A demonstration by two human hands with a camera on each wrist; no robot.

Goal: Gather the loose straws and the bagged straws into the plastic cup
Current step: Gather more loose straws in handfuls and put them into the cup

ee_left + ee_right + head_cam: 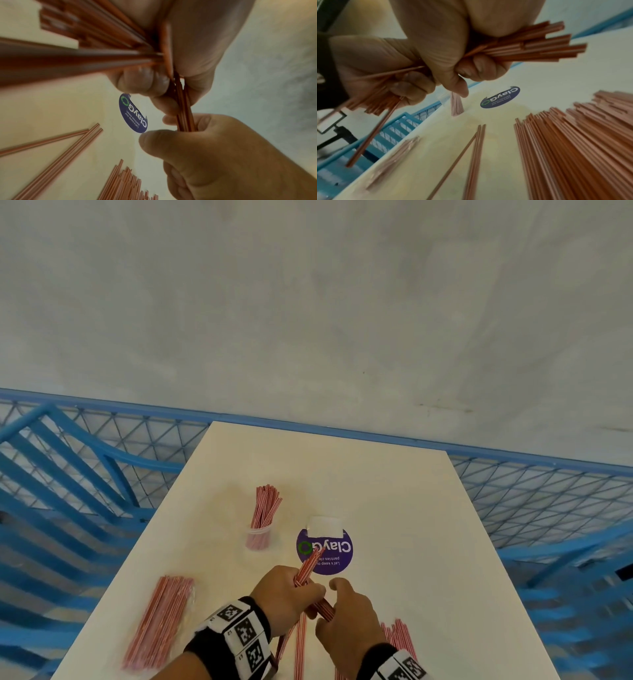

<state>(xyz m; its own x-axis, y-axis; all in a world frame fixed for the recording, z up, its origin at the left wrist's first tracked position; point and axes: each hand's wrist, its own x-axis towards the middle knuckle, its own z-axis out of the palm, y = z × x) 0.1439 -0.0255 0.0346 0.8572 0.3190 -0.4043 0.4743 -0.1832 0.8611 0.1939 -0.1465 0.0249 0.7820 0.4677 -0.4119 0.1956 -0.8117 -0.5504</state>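
We noted both hands meeting low over the white surface [394, 508]. The left hand [286, 594] was clenched round a bundle of red-and-white straws [306, 568], whose far ends stuck out past the knuckles toward a purple round sticker [325, 553]. The right hand [349, 618] sat just beside it, thumb and fingers pinching the near end of the same bundle; the left wrist view showed the straws running from one fist into the other.

Beyond the left hand stood the plastic cup [259, 537], upright, already carrying a fan of straws that splayed out above its rim. Well out to the left of the left hand lay the bagged straws [159, 621], flat in clear wrap, near the surface's edge. Between the two wrists a few loose straws [300, 645] lay on the surface, and a larger loose pile [399, 633] sat just right of the right hand, partly hidden by the wrist.

Blue mesh fencing [548, 494] ran beyond the surface, with blue slatted chairs [61, 460] off to the left.
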